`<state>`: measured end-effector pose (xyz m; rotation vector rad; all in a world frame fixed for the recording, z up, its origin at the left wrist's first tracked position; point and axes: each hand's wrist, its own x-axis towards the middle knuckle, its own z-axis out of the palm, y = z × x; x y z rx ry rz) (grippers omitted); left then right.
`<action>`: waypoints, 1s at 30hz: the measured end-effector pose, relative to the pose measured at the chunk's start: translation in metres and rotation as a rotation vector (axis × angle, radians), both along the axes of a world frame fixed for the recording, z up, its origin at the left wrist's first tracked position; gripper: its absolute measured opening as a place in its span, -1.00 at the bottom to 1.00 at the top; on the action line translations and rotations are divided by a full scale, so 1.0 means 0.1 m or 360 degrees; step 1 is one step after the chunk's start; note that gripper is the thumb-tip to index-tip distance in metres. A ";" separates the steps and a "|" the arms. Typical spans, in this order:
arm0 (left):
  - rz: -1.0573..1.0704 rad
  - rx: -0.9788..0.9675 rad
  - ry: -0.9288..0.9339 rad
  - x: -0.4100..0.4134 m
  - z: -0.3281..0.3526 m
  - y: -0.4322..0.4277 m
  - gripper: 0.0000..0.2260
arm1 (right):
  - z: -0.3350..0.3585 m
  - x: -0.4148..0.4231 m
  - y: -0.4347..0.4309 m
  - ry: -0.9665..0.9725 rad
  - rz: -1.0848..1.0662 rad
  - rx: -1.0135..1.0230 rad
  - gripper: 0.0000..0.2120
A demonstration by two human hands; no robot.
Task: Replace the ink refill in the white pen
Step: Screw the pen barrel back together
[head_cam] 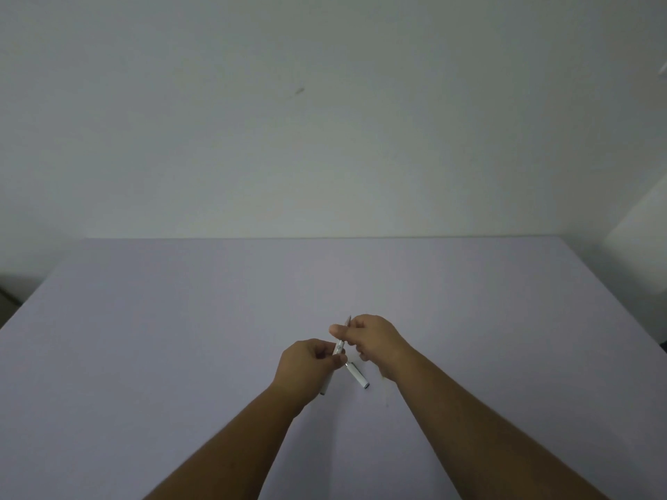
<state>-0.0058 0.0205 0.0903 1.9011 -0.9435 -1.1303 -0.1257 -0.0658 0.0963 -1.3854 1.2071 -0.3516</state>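
While both hands sit mid-table over the lavender table (180,337), nothing else on the surface apart from pen bits. Largest first: bare wall behind, table edge to edge, forearms coming in from bottom of view.

Left hand (306,362) closed around white pen barrel (326,386), lower end poking out below the palm toward the body; thumb + fingers pinched at the upper end of it. Right hand (375,341) also curled shut, thumb and index pinched on a thin greyish piece (341,342), prob the refill or tip section, w/ pointed end sticking up past the knuckles, away from the body. Can't tell which for sure, too small.

Key relation: barrel and thin piece share roughly one long axis, running from lower left near body to upper right away from it. Hands nearly touching at the joint, right hand farther out, left nearer. Looks like separation or insertion along that axis; which way, can't tell.

Smallest: short white piece w/ dark end, prob cap (358,376), lying on table just below the hands, between wrists, angled down-right. Not held by either.

Next move, as a guess: keep axis straight, pull/push w/ right hand, left as anchor.
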 end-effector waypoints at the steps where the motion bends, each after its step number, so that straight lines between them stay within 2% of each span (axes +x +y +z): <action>1: -0.0003 0.0001 0.0002 -0.01 0.00 0.00 -0.92 | 0.00 0.01 0.00 0.0069 -0.0020 -0.0045 -0.65; 3: 0.0016 -0.0006 0.0031 -0.01 0.01 0.00 -0.91 | 0.03 0.01 0.00 0.0018 -0.0020 -0.0049 -0.65; 6: 0.0031 -0.0009 0.0026 0.01 0.02 -0.01 -0.89 | 0.06 -0.05 -0.01 -0.0207 0.0011 0.0025 -0.81; 10: -0.0025 0.0001 -0.0005 -0.03 0.01 0.00 -0.86 | 0.06 -0.05 -0.03 0.0090 -0.0026 -0.0062 -0.65; 15: -0.0016 0.0002 -0.0003 -0.03 0.02 0.00 -0.86 | 0.08 -0.11 -0.04 -0.0113 0.0057 0.0050 -0.82; 19: -0.0015 0.0003 0.0013 -0.07 0.03 0.01 -0.83 | 0.10 -0.08 -0.02 0.0105 0.0003 -0.0029 -0.70; 23: 0.0008 0.0010 0.0029 -0.07 0.05 0.02 -0.81 | 0.12 -0.12 -0.01 -0.0083 0.0071 0.0022 -0.89; 24: 0.0002 0.0010 0.0022 -0.08 0.06 0.02 -0.81 | 0.13 -0.12 -0.01 -0.0054 0.0070 -0.0009 -0.89; 27: 0.0002 0.0011 0.0011 -0.11 0.07 0.04 -0.80 | 0.14 -0.08 0.01 0.0076 -0.0007 -0.0089 -0.71; 30: 0.0009 0.0002 0.0017 -0.10 0.09 0.05 -0.83 | 0.16 -0.10 0.02 -0.0046 0.0072 0.0001 -0.81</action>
